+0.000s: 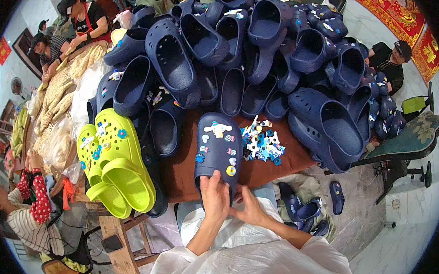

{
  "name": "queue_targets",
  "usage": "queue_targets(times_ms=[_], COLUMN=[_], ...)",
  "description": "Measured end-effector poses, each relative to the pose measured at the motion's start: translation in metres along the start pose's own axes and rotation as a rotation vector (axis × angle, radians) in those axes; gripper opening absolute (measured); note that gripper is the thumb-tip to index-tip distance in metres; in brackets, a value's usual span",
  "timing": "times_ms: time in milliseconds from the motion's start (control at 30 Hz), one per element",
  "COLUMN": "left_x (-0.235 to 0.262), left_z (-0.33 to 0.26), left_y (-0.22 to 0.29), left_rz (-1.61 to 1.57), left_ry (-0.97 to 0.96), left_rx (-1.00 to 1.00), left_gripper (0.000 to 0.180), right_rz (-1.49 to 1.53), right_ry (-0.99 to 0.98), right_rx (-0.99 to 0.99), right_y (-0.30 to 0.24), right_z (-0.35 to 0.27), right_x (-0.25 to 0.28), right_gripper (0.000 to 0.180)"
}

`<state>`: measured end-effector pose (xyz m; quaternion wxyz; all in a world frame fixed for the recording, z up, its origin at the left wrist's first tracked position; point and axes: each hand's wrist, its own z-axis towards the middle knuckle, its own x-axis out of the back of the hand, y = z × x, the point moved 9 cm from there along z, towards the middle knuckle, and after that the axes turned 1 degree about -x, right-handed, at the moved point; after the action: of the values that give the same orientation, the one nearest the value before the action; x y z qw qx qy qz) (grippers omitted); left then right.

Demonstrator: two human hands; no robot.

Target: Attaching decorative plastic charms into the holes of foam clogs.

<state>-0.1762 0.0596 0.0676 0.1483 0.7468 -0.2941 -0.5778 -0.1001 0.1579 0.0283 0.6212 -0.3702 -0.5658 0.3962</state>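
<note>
A navy clog lies toe away from me at the table's front edge, its upper dotted with a white character charm, candy shapes, flowers and a paw. My left hand is closed on its near end, with fingers over the foot opening. Against the heel's right side, my right hand has its fingers curled, partly hidden by the clog. Right of the toe is a loose pile of white, blue and black charms. To the left stands a pair of lime-green clogs with similar charms.
A large heap of navy clogs covers the far side of the brown tabletop. More clogs lie on the floor at right, near an office chair. Several people sit left around corn; another person is right.
</note>
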Motion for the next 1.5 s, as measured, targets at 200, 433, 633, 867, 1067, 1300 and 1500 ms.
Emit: queue_targets(times_ms=[200, 433, 633, 867, 1067, 1300, 1500], left_x=[-0.044, -0.075, -0.041, 0.009, 0.028, 0.021, -0.016], left_z=[0.003, -0.01, -0.009, 0.005, 0.024, 0.063, 0.091], left_y=[-0.012, -0.011, -0.016, -0.028, -0.036, -0.043, -0.045], left_rz=[0.032, 0.234, 0.422, 0.517, 0.605, 0.794, 0.98], left_ry=[-0.122, -0.341, -0.338, -0.177, -0.147, -0.21, -0.264], left_rx=[0.001, -0.094, -0.108, -0.084, -0.123, -0.312, -0.496], left_gripper=[0.047, 0.046, 0.036, 0.022, 0.022, 0.023, 0.029], right_rz=[0.196, 0.422, 0.375, 0.503, 0.243, -0.074, -0.104], right_ry=[0.039, 0.293, 0.521, 0.616, 0.534, 0.592, 0.598], right_rx=[-0.104, -0.026, -0.03, -0.022, -0.226, -0.095, -0.041], right_y=[0.026, 0.019, 0.048, 0.078, 0.086, 0.106, 0.095], right_z=[-0.01, 0.03, 0.101, 0.166, 0.186, 0.187, 0.182], right_x=[-0.001, 0.052, 0.128, 0.152, 0.155, 0.182, 0.178], right_gripper=[0.061, 0.043, 0.043, 0.04, 0.052, 0.057, 0.058])
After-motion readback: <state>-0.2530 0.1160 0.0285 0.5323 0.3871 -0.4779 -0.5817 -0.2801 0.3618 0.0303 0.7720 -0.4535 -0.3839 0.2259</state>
